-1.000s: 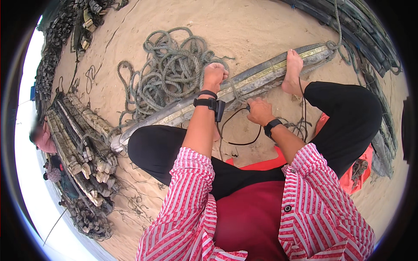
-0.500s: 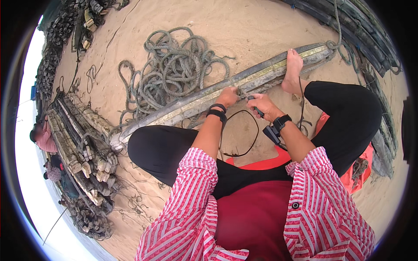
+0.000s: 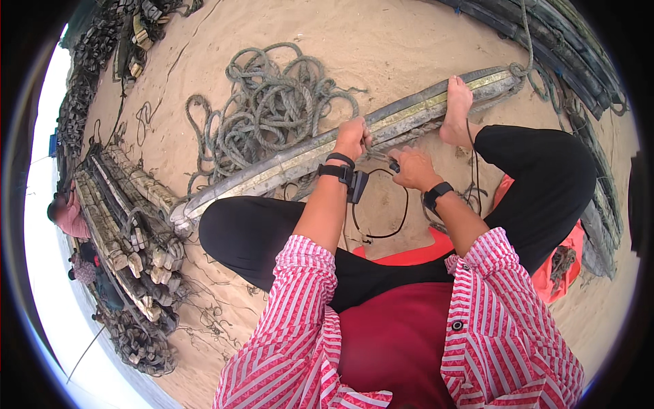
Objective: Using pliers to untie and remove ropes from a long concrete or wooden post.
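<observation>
In front of me a long grey and yellowish pole-like bundle [image 3: 300, 160] lies aslant on the sand, with a grey-green rope [image 3: 429, 128] along its near side. My left hand [image 3: 351, 139] is closed at the bundle's near edge, fingers wrapped round the rope. To its right, my right hand [image 3: 414, 169] closes on a short dark-handled tool [image 3: 394, 164]; its working end is hidden. Rope strands run between the two hands. My bare foot [image 3: 457, 112] presses on the bundle's right part.
A heap of loose rope [image 3: 272, 102] lies beyond the bundle. Stacked bundles [image 3: 126, 232] stand at left, others [image 3: 545, 41] at far right. A thin black cord [image 3: 407, 204] loops below my hands. An orange-red sheet [image 3: 415, 252] lies between my legs. People [image 3: 71, 218] are at far left.
My left hand has risen up and slightly left onto the bundle, its wrist turned. My right hand has turned palm down, still holding the tool, and shifted slightly right.
</observation>
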Motion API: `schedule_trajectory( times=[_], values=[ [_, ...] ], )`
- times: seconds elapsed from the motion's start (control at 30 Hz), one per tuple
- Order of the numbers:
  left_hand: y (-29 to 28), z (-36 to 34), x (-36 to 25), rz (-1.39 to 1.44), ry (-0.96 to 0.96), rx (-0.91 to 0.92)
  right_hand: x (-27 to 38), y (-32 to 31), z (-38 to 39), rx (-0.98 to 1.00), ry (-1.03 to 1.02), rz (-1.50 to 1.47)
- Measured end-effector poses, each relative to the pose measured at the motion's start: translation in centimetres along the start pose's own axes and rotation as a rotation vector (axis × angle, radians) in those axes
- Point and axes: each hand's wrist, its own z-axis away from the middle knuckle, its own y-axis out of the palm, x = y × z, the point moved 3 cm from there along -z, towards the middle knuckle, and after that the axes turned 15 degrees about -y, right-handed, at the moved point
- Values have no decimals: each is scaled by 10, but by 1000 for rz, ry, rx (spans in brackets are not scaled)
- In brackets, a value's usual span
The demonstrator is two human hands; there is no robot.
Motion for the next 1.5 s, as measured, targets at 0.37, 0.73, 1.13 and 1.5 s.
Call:
schedule_trajectory(
  times=[0.37, 0.73, 1.13, 1.5],
  values=[
    [-10, -13, -19, -545, 199, -78, -27, 20, -20, -16, 67, -339],
    [30, -78, 93, -64, -374, 157, -80, -148, -29, -395, 88, -82],
    [92, -98, 129, 1009, -115, 435, -174, -72, -7, -359, 478, -83],
    [97, -95, 133, 1178, -86, 576, -181, -58, -4, -251, 424, 164]
  ],
)
